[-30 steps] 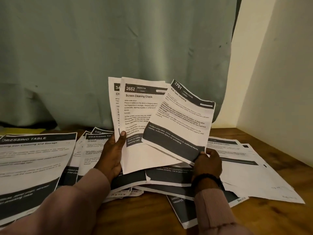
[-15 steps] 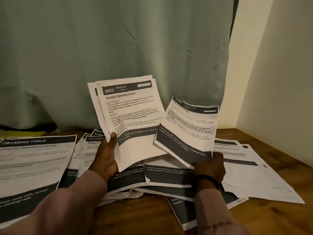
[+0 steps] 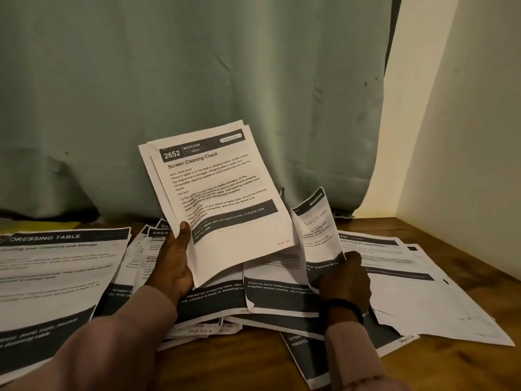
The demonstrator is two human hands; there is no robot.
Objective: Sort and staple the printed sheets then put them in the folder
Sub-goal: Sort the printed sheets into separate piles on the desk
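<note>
From the head view, a wooden surface (image 3: 465, 277) sits in a room corner, green curtain (image 3: 197, 80) behind, pale wall (image 3: 465, 136) right. Printed sheets (image 3: 56, 277) lie spread across it. The left hand (image 3: 174, 266) has its grip closed on a small stack (image 3: 217, 193) held up; the right hand (image 3: 345, 280) pinches one curled sheet (image 3: 318, 230) just beside it.

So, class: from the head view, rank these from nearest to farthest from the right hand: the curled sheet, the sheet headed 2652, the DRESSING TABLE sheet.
1. Curled sheet, held in the right hand.
2. 2652 sheet, centre, in the left hand.
3. DRESSING TABLE sheet, far left on the table.
</note>
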